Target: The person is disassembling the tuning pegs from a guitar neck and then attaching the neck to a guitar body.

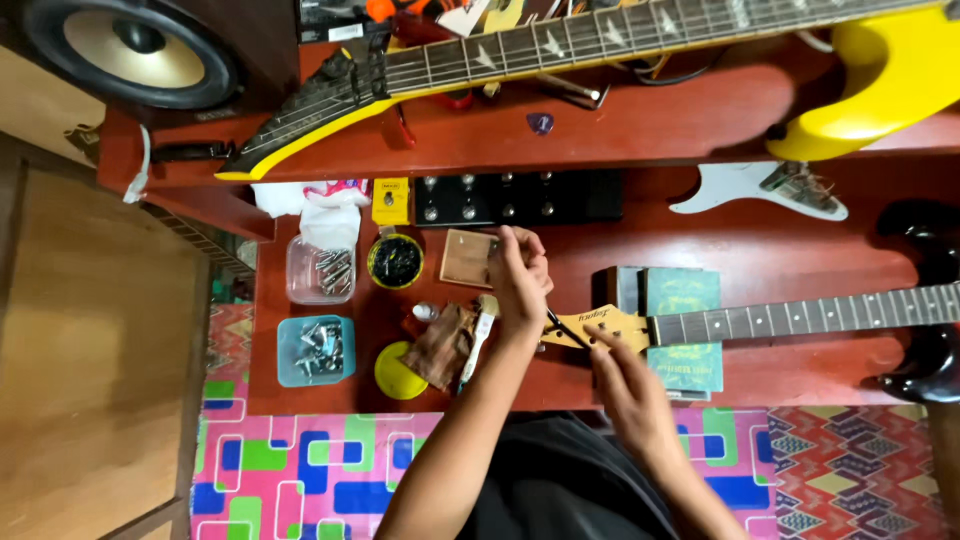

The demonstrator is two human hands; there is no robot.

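Note:
A dark-bodied electric guitar (930, 340) lies across the red table (800, 250). Its neck (800, 318) points left and ends in a pale wooden headstock (590, 322). The neck rests on a stack of green boxes (683, 292). My left hand (520, 280) hovers just left of the headstock, closed on a thin dark tool (560, 328) whose tip meets the headstock. My right hand (620, 375) touches the headstock's near edge with its fingertips.
Left of my hands lie a brown cloth (445, 345), a yellow lid (400, 372), a round tin of dark screws (395, 262) and clear (320, 268) and blue (315, 350) tubs of metal parts. A black pedal unit (520, 197), white pickguard (760, 190), yellow guitar (880, 70) and speaker (135, 50) lie beyond.

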